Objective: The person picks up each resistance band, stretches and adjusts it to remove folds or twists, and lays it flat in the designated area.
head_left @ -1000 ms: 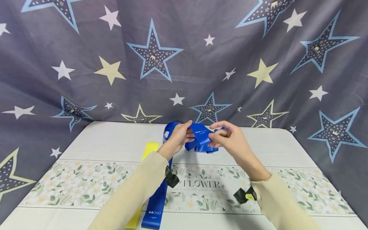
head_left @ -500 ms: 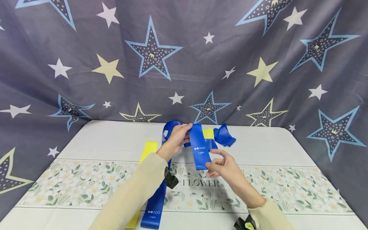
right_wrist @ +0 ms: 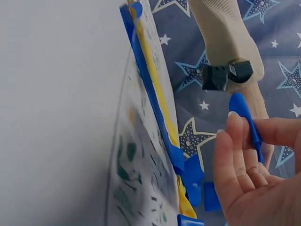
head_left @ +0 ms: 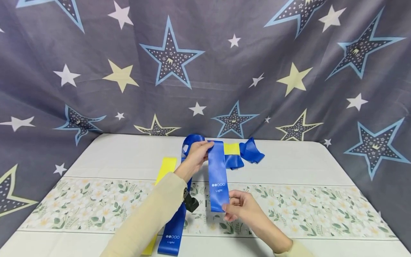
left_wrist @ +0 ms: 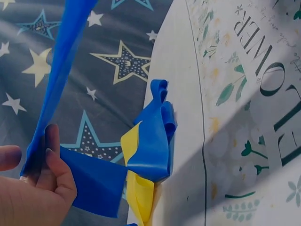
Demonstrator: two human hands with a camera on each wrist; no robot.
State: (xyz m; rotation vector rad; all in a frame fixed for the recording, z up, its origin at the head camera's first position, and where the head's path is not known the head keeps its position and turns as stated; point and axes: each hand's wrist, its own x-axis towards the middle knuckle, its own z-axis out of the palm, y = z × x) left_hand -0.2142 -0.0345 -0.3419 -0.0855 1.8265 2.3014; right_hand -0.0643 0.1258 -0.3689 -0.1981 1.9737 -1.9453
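A blue resistance band [head_left: 217, 164] marked "Light" is stretched out flat between my two hands, above the table. My left hand [head_left: 196, 154] pinches its upper end between thumb and fingers; in the left wrist view the band [left_wrist: 61, 61] runs up and away from that hand [left_wrist: 42, 193]. Lower down, my right hand [head_left: 242, 207] pinches the bottom right corner. The right wrist view has the band's folded edge between that hand's [right_wrist: 249, 174] thumb and fingers. Just behind the held band lies a loose blue and yellow bundle [head_left: 252, 151]; whether they join is hidden.
A second blue band [head_left: 173, 232], also marked "Light", lies lengthwise on the white table [head_left: 289, 164] to the left. It overlaps a yellow band [head_left: 167, 165], and my left forearm covers part of both. A starry curtain [head_left: 205, 71] hangs behind the table's back edge.
My right hand has moved down toward me, drawing the blue band from a twisted fold into a straight strip. My left hand stays nearly in place. The bundle behind has come into view.
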